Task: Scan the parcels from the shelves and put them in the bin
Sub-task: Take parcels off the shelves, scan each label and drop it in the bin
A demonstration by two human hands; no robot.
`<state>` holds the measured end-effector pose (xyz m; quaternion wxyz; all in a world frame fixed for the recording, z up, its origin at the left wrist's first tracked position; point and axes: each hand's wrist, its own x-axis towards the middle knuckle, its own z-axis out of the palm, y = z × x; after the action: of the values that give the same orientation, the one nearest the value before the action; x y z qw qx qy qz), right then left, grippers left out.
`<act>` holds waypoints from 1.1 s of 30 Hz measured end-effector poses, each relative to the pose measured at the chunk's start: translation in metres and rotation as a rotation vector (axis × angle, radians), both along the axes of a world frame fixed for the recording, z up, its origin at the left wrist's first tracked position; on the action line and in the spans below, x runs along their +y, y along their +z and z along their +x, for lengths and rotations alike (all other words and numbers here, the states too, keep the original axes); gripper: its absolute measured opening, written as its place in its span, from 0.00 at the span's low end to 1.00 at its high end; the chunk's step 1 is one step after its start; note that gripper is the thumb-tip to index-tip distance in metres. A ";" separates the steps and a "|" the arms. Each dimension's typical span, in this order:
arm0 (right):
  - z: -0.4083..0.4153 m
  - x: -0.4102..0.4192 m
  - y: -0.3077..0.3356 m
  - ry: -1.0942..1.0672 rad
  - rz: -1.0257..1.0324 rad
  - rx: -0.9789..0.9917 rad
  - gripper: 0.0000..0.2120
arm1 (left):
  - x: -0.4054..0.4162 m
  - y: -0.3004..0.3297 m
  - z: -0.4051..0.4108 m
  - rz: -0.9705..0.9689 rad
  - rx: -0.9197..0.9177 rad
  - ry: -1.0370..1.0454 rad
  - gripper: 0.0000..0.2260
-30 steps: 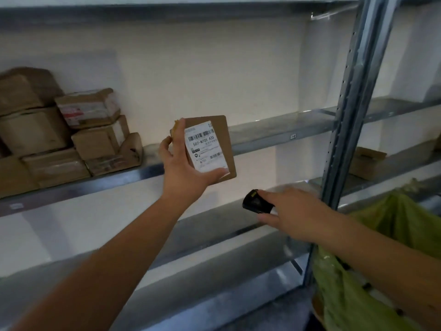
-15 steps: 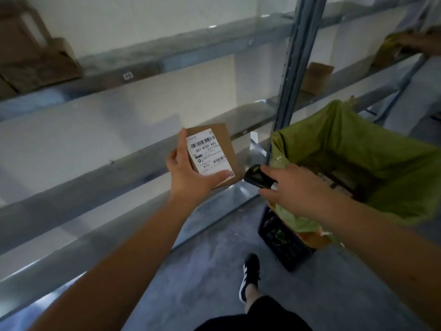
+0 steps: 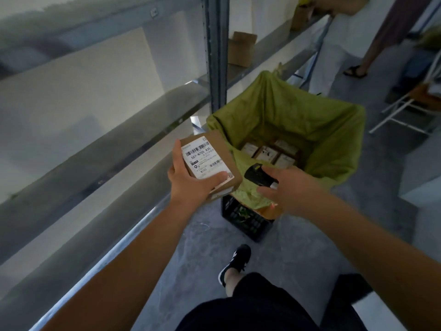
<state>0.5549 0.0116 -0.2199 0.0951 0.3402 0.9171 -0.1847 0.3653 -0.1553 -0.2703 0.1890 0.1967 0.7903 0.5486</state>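
- One view only, from a camera worn on the person's head; no second view shares the scene.
- It looks forward and steeply down, so the person's own legs and a black shoe fill the bottom centre of the frame.
- Both forearms reach in from the lower corners, close to the lens.
- The wide angle bends the metal shelves across the left half.
- The green-lined bin sits near, right of centre, seen from above.
- The upper right shows more distant floor.

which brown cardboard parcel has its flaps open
The brown cardboard box standing on the metal shelf beyond the upright post: its top flaps are raised. The parcels in the green-lined bin are closed.
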 end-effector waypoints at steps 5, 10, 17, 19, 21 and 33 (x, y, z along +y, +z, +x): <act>-0.011 0.051 -0.001 -0.105 0.019 -0.004 0.34 | 0.076 -0.002 -0.025 0.020 0.016 -0.118 0.63; -0.036 0.118 -0.009 -0.198 -0.020 0.021 0.34 | 0.154 -0.008 -0.058 0.000 -0.010 -0.213 0.65; -0.064 0.193 -0.027 -0.280 -0.076 -0.001 0.34 | 0.246 -0.024 -0.091 -0.090 -0.064 -0.276 0.66; -0.067 0.207 -0.036 -0.322 -0.099 -0.004 0.34 | 0.266 -0.031 -0.097 -0.122 -0.071 -0.301 0.65; -0.070 0.219 -0.043 -0.361 -0.119 -0.017 0.34 | 0.286 -0.040 -0.102 -0.165 -0.088 -0.335 0.65; -0.088 0.253 -0.097 -0.723 -0.223 -0.116 0.36 | 0.417 -0.111 -0.146 -0.606 -0.070 -0.795 0.61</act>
<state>0.4668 0.2647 -0.3170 0.1117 0.6391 0.7055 -0.2853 0.2191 0.2621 -0.3817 0.4584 0.4004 0.7713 0.1861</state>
